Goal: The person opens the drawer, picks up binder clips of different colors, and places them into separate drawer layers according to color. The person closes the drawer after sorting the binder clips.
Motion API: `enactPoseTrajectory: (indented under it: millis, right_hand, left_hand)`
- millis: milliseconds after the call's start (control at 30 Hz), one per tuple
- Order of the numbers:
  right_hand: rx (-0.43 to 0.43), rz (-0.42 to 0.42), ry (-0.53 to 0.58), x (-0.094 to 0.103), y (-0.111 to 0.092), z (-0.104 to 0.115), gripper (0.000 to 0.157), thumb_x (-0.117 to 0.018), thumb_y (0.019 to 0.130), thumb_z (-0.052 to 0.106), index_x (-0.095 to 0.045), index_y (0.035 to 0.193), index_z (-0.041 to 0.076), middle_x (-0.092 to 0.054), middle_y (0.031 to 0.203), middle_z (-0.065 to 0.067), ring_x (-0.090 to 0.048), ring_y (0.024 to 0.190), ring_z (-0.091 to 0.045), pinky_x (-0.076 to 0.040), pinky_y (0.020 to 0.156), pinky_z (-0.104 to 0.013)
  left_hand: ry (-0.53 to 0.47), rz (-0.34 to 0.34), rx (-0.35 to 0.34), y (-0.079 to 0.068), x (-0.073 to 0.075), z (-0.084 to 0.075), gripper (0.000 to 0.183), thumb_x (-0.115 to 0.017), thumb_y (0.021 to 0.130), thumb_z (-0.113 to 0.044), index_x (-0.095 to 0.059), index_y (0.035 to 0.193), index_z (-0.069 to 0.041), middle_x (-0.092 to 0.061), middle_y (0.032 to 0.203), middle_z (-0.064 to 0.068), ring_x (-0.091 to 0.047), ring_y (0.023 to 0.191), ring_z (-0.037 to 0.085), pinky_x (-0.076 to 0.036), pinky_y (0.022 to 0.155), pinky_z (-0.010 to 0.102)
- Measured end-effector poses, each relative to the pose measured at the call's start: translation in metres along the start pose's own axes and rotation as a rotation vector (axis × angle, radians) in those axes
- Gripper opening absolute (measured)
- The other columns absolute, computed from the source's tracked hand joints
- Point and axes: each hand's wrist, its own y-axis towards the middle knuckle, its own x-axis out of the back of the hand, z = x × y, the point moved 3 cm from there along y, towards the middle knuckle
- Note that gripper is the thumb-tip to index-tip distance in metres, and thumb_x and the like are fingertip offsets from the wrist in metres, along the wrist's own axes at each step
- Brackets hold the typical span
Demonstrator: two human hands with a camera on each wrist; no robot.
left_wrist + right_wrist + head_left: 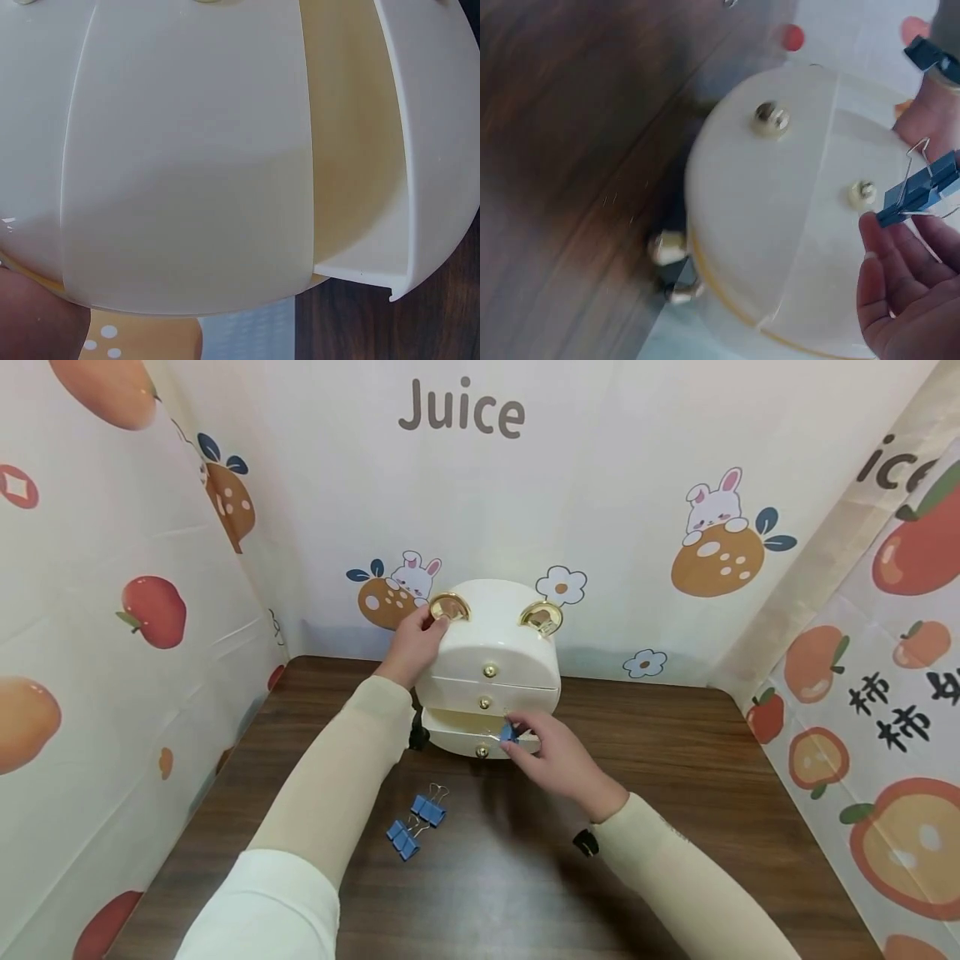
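A white drawer box (498,656) with gold ears and round gold knobs stands at the back of the table. Its bottom drawer (450,745) is pulled out, and bare drawer floor shows in the left wrist view. My left hand (412,643) holds the box's upper left side by the gold ear (450,607), thumb at the front; its other fingers are partly hidden. Over the drawer's right part, my right hand (555,752) pinches a blue binder clip (919,191) between thumb and fingers. More blue binder clips (428,810) lie on the table, left of centre.
The brown wooden table (487,893) carries the box near its back edge. A white cloth (600,510) printed with fruit and rabbits hangs behind, and similar cloths stand along both sides. A second gold ear (542,617) sticks up at the box's right.
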Motion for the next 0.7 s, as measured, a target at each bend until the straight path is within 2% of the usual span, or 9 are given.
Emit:
enactPoseTrajectory:
  millis: [167,300,433,500,700]
  right_hand:
    - [-0.086,0.027,-0.086,0.007,0.008,-0.008,0.042,-0.07,0.1,0.028,-0.064,0.131,0.001,-0.066,0.119,-0.006,-0.063,0.109,-0.022,-0.05,0.096,-0.045]
    - [-0.165,0.083,-0.094,0.008,0.013,-0.012,0.041,-0.068,0.101,0.028,-0.064,0.132,0.001,-0.066,0.122,-0.007,-0.063,0.108,-0.023,-0.052,0.091,-0.044]
    - [-0.193,0.15,-0.129,0.008,0.018,-0.014,0.038,-0.066,0.102,0.028,-0.065,0.13,0.001,-0.067,0.12,-0.007,-0.064,0.106,-0.023,-0.054,0.088,-0.044]
    - [-0.188,0.177,-0.162,0.007,0.021,-0.015,0.035,-0.064,0.103,0.028,-0.067,0.127,0.003,-0.068,0.116,-0.005,-0.065,0.104,-0.022,-0.054,0.089,-0.044]
    - [-0.174,0.232,-0.197,0.002,0.028,-0.021,0.015,-0.062,0.104,0.024,-0.068,0.101,0.011,-0.065,0.091,0.002,-0.062,0.085,-0.016,-0.053,0.078,-0.041]
  left_hand:
    - [-0.007,0.0,0.001,0.0,0.001,-0.001,0.038,-0.052,0.109,-0.04,-0.058,0.14,-0.021,-0.06,0.127,0.003,-0.055,0.114,0.024,-0.048,0.098,0.047]
    - [-0.006,-0.002,0.002,0.0,0.002,-0.001,0.038,-0.052,0.109,-0.04,-0.058,0.14,-0.019,-0.06,0.127,0.005,-0.055,0.114,0.024,-0.047,0.098,0.046]
    - [-0.003,0.001,0.002,-0.001,0.001,-0.001,0.039,-0.052,0.109,-0.04,-0.058,0.141,-0.019,-0.06,0.127,0.004,-0.055,0.114,0.024,-0.047,0.098,0.046]
    - [-0.003,-0.001,0.0,-0.001,0.001,-0.001,0.039,-0.052,0.109,-0.039,-0.058,0.142,-0.02,-0.06,0.128,0.004,-0.055,0.114,0.024,-0.047,0.099,0.046]
    - [0.008,-0.009,-0.009,0.0,0.001,-0.001,0.038,-0.053,0.108,-0.039,-0.059,0.14,-0.021,-0.061,0.127,0.003,-0.055,0.114,0.022,-0.046,0.099,0.045]
